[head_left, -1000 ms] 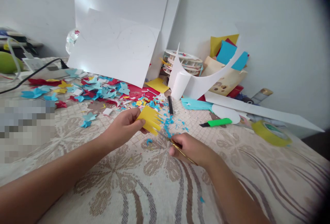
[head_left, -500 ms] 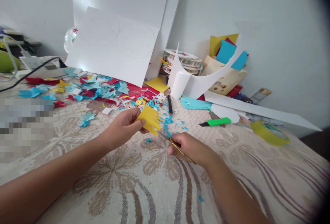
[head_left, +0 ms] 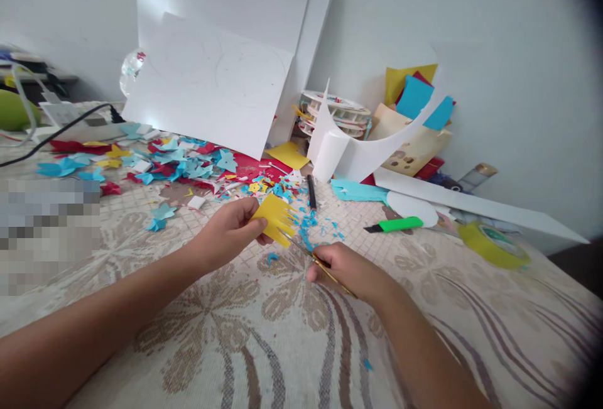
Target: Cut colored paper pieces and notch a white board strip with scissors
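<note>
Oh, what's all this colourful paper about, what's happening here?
A person is cutting paper. The left hand pinches a piece of yellow paper with several slits along one edge, while the right hand holds scissors with their blades at that slit edge. Small blue scraps lie on the patterned cloth just beyond, and a green cutter lies off to the right.
</note>
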